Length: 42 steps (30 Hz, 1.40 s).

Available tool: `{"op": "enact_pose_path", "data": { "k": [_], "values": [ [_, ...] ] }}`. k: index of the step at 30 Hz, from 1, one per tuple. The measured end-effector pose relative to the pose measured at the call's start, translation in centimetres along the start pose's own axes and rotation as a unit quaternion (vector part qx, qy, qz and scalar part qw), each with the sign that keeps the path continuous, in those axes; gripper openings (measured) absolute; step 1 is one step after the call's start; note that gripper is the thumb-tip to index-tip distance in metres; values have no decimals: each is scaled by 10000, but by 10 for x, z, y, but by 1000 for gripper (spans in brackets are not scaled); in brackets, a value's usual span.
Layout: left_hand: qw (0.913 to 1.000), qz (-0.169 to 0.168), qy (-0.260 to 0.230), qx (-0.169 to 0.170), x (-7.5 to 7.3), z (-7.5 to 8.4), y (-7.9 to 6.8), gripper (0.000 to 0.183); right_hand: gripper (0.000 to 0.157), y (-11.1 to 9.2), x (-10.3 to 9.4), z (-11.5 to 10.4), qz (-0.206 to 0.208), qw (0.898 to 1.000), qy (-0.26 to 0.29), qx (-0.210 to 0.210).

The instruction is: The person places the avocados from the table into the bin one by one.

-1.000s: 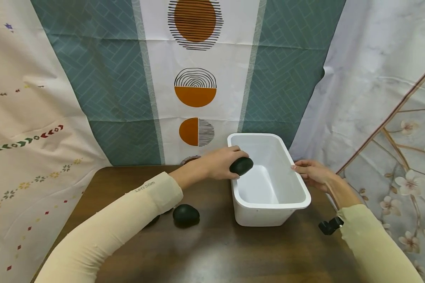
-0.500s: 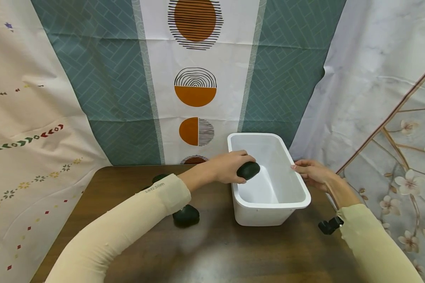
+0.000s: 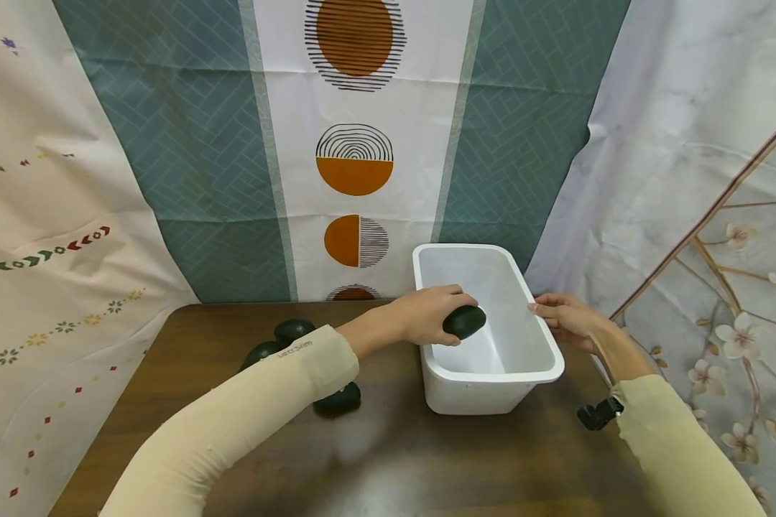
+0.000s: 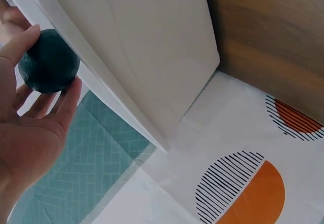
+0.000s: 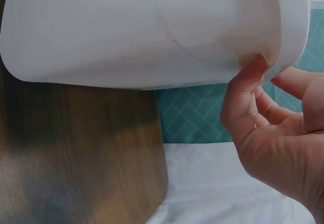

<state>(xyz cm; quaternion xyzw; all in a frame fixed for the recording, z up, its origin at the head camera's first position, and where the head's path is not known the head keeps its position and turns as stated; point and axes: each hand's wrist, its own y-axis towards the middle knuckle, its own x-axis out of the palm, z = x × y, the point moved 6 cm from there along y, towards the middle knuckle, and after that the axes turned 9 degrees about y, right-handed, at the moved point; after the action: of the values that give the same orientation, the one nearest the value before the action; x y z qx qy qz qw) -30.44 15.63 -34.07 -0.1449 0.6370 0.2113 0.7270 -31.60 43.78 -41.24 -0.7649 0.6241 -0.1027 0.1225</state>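
Observation:
My left hand (image 3: 432, 314) grips a dark green avocado (image 3: 464, 322) over the opening of a white plastic bin (image 3: 472, 397). In the left wrist view the thumb and fingers curl round the avocado (image 4: 49, 61), just inside the bin's rim. My right hand (image 3: 569, 321) pinches the bin's right rim; in the right wrist view its fingertips touch the wall near the edge. More avocados lie on the table left of the bin: one at the back (image 3: 294, 330), another avocado (image 3: 260, 353) and a nearer avocado (image 3: 339, 402), the last two partly covered by the left sleeve.
The brown wooden table (image 3: 401, 467) ends at the patterned cloth (image 3: 356, 251) hanging behind it. Floral cloth (image 3: 737, 345) hangs at the right, close to the right arm. A small black device (image 3: 600, 414) sits on the right wrist.
My left hand has moved right and slightly down with the avocado, further over the bin. The avocados behind the left sleeve have come into view. My right hand stays at the rim.

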Motion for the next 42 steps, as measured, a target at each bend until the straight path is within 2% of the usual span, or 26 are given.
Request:
{"op": "enact_pose_path", "data": {
  "k": [7,13,18,21,24,28,36,39,42],
  "values": [
    [9995,192,-238,35,3,-1,7,66,30,0,0,-1,-19,10000,18,16],
    [9970,448,-635,4,5,-4,10,67,33,0,0,-1,73,9999,-64,51],
    [9911,717,-1116,-117,2,-7,10,68,30,0,-2,-5,127,9999,-72,41],
    [9843,845,-1533,-224,2,-9,9,68,28,0,-2,-5,131,9999,-37,33],
    [9725,902,-2121,-328,5,-11,9,68,26,0,-1,-3,130,9999,4,88],
    [9516,936,-2890,-455,8,-15,8,67,23,-1,-2,0,179,9998,42,95],
    [9203,1010,-3709,-721,12,-23,3,65,25,-2,-1,1,194,9998,41,54],
    [9026,1079,-4102,-743,14,-26,3,64,26,-2,-2,1,237,9997,17,43],
    [8801,1130,-4538,-819,18,-30,2,62,28,-1,-2,2,224,9997,-41,51]
  ]
}}
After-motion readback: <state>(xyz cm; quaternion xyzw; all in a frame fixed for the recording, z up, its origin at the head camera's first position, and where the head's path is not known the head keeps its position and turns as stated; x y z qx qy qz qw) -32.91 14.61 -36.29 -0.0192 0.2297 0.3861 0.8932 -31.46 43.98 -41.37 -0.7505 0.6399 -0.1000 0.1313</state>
